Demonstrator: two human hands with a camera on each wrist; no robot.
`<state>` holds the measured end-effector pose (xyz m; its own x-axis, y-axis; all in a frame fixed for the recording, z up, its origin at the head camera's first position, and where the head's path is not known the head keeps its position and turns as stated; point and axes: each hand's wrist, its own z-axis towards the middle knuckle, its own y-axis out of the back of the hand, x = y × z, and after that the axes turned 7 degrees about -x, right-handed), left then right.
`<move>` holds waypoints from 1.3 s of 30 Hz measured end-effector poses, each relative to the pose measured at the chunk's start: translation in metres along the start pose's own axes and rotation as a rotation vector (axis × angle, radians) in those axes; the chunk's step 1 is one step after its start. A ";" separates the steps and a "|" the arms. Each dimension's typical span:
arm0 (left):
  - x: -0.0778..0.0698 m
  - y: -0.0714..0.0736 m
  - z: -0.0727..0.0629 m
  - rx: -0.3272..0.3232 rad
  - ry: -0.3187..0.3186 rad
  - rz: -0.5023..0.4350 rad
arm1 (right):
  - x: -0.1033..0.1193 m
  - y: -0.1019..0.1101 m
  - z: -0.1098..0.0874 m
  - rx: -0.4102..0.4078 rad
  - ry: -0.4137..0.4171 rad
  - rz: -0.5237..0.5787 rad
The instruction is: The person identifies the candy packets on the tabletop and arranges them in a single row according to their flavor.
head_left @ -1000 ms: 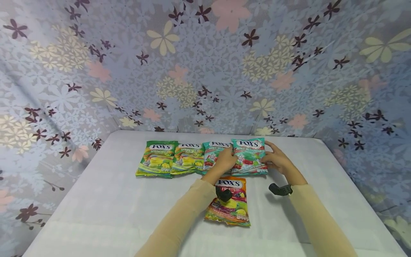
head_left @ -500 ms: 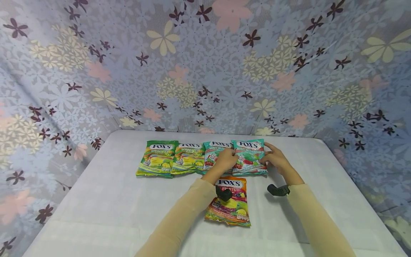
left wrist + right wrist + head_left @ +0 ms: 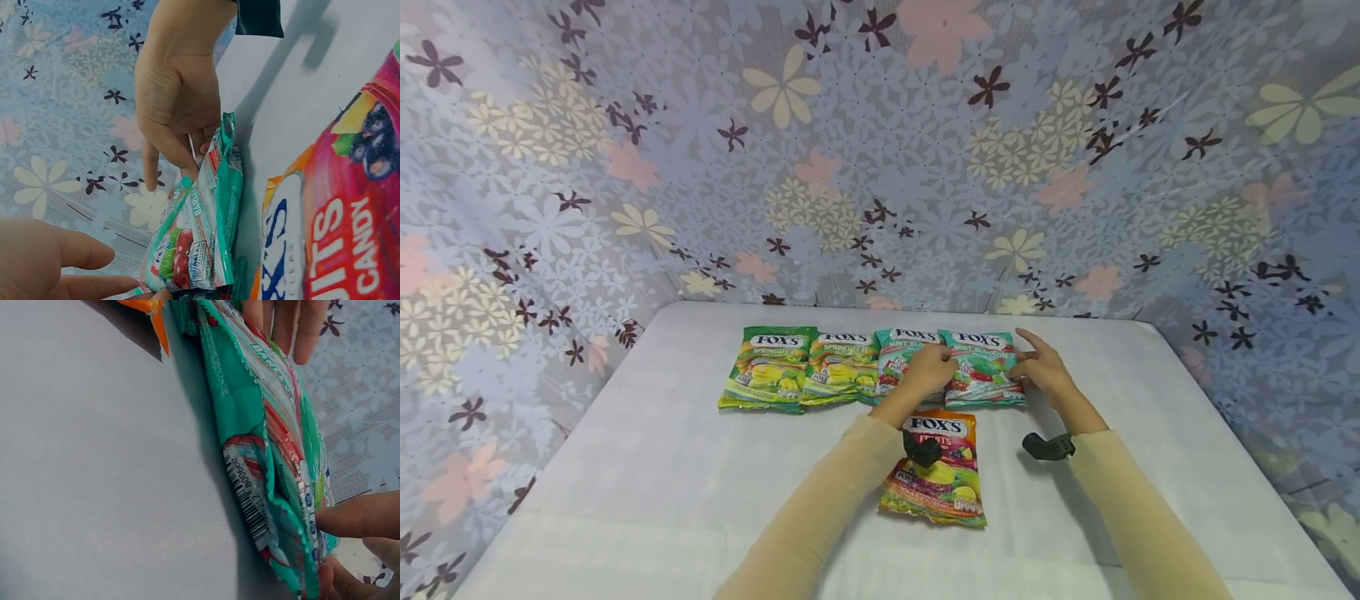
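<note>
A teal FOX'S Mint Blossom candy bag (image 3: 981, 385) lies face up at the right end of a row. My left hand (image 3: 927, 372) pinches its left edge, covering part of a second Mint Blossom bag (image 3: 893, 354). From the other side my right hand (image 3: 1049, 377) pinches the right edge, one finger stretched out past the bag. In the right wrist view a finger (image 3: 356, 512) presses the teal bag's face, with another fingertip at its edge. The left wrist view has the right hand (image 3: 178, 94) at the bag's far end and left fingers (image 3: 87, 250) at the near end.
Two green Spring Tea bags (image 3: 769, 371) (image 3: 841, 367) continue the row leftward. An orange Fruits candy bag (image 3: 936, 492) lies in front, partly under the left forearm. The white table (image 3: 662, 467) meets a floral-patterned backdrop (image 3: 880, 167) behind the row.
The upper edge of the right-hand Mint Blossom bag has come down, so it lies flatter, level with the row. Both hands stay at its sides, the right shifting slightly left.
</note>
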<state>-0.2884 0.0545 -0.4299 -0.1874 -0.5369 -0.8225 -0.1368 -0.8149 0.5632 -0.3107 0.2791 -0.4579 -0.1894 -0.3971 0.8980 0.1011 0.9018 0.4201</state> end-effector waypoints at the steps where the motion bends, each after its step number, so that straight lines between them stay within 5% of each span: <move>1: -0.001 0.001 -0.001 0.003 0.004 0.002 | 0.000 0.000 0.000 -0.002 0.006 -0.005; 12: -0.008 0.027 -0.019 0.020 -0.066 -0.025 | 0.013 0.006 -0.019 0.051 0.110 -0.048; 20: 0.008 0.050 -0.049 0.005 -0.108 0.010 | 0.015 0.008 -0.036 0.081 0.110 -0.086; 30: 0.030 0.075 -0.081 0.053 -0.059 0.051 | 0.028 0.007 -0.076 0.194 0.168 -0.048; 39: 0.050 0.077 -0.100 0.084 0.038 0.021 | 0.025 0.002 -0.106 0.253 0.154 0.038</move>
<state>-0.2113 -0.0571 -0.4355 -0.1542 -0.5625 -0.8123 -0.2146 -0.7834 0.5833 -0.2123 0.2526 -0.4207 -0.0381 -0.3659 0.9299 -0.1450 0.9227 0.3572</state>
